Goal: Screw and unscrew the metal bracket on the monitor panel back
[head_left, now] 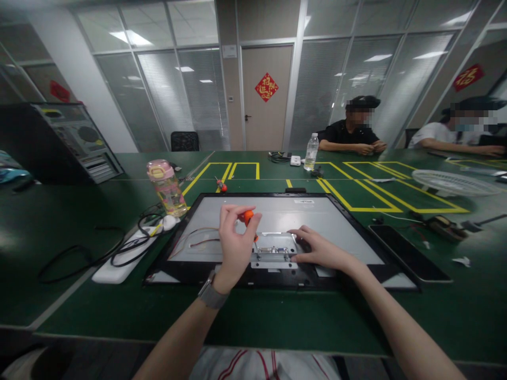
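My left hand (234,237) is closed round the orange handle of a screwdriver (248,217), held upright with its shaft pointing down. The tip reaches the left part of a silver metal bracket (274,265); whether it sits in a screw is too small to tell. At the bracket's right edge, my right hand (317,248) rests with thumb and fingers around that side, seeming to grip it. The bracket lies on the grey back of a black-framed display panel (336,224), flat on the table. Thin wires (204,243) run over the panel's left part.
Left of the panel are a white power strip (125,258), black cables and a pink-lided bottle (166,187). A red-handled tool (222,186) lies behind. To the right sits a dark phone-like slab (407,253). Further off stand a water bottle (311,153), a computer tower (75,140) and two seated people.
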A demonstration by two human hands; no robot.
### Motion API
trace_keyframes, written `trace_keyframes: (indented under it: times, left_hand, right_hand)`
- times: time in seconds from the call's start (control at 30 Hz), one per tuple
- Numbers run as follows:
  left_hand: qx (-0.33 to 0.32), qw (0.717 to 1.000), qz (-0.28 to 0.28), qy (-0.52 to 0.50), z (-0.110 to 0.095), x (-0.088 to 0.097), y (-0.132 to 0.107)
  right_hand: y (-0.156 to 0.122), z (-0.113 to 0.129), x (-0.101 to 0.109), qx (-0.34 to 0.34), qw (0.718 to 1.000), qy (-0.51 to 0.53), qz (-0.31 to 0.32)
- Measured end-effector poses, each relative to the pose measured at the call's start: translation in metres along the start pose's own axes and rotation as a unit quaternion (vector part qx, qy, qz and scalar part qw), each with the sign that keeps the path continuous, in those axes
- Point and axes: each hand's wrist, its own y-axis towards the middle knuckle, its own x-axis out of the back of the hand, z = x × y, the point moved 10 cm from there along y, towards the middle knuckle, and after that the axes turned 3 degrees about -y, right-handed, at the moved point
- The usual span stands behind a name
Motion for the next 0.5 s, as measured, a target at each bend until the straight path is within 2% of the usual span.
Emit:
trace_keyframes:
  times: [0.17,0.37,0.5]
  left_hand:
    - [-0.005,1.000,0.001,-0.011,0.000,0.000,0.000]
    - [0.031,0.999,-0.002,-0.034,0.009,0.001,0.000]
    - [0.056,0.997,0.030,-0.051,0.013,-0.005,-0.002]
  right_hand:
    - [0.001,0.001,0.001,-0.006,1.000,-0.005,0.002]
    - [0.001,0.002,0.001,0.005,1.000,-0.006,-0.001]
    - [0.001,0.001,0.002,-0.007,1.000,-0.010,0.000]
